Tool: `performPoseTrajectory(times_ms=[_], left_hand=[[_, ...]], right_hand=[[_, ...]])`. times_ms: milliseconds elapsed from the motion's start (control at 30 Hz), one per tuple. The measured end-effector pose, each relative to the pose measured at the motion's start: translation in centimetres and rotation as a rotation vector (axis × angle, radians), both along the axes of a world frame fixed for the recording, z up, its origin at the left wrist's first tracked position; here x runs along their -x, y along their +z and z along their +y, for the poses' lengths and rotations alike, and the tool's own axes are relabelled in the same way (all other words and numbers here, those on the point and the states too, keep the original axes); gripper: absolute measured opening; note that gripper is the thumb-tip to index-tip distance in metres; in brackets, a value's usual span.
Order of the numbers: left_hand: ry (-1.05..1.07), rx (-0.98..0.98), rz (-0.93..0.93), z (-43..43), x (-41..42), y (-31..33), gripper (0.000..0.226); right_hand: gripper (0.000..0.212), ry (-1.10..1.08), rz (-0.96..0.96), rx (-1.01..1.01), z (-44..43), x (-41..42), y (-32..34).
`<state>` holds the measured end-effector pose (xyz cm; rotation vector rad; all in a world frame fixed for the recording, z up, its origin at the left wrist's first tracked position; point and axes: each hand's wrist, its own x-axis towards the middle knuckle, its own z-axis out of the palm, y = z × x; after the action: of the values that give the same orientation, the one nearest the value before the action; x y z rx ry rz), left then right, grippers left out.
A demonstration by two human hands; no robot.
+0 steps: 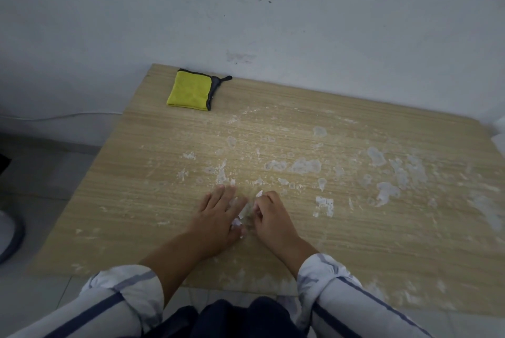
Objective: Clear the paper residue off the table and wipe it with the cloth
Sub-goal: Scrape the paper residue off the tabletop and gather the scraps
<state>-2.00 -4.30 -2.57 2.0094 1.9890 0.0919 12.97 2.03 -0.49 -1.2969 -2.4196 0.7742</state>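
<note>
White paper residue (306,166) is stuck in patches over the middle and right of the wooden table (164,201). My left hand (218,212) lies flat on the table, fingers spread, with small white scraps under its palm and thumb. Close beside it, my right hand (270,214) has its fingers curled and pinches a thin strip of paper (246,210) that lifts off the surface. A folded yellow cloth (190,91) with a dark grey edge lies at the table's far left corner, well away from both hands.
The table stands against a pale wall (273,9). A thin white cable (68,116) runs along the floor at the left. A dark rounded object (11,233) sits at the left frame edge. Tiled floor (41,173) shows to the left.
</note>
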Motion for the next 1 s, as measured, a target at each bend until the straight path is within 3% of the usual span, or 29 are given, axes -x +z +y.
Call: performPoseTrajectory(times_ms=[133,333,467,667,833,1000], left_hand=[[-0.064,-0.033,0.042,0.1,-0.2,-0.2,0.057],[-0.072,-0.055,0.048,0.2,-0.5,0.0,0.067],[-0.059,-0.005,-0.009,0.2,-0.7,-0.1,0.079],[-0.048,-0.142,0.021,0.4,-0.9,0.5,0.038],[0.052,-0.214,-0.037,1.1,-1.8,1.1,0.027],[0.105,-0.24,-0.109,2.6,-3.8,1.2,0.026]], right_hand=[[0.007,-0.035,0.048,0.028,-0.2,0.0,0.1],[0.017,-0.193,0.06,0.076,0.3,-0.5,0.1],[0.021,-0.18,0.012,0.132,0.3,-0.8,0.2],[0.023,-0.161,-0.008,0.166,-0.1,-1.0,0.5],[0.025,-0.127,-0.088,0.105,0.6,-2.3,-0.3],[0.049,-0.141,-0.233,0.054,1.6,-5.0,0.0]])
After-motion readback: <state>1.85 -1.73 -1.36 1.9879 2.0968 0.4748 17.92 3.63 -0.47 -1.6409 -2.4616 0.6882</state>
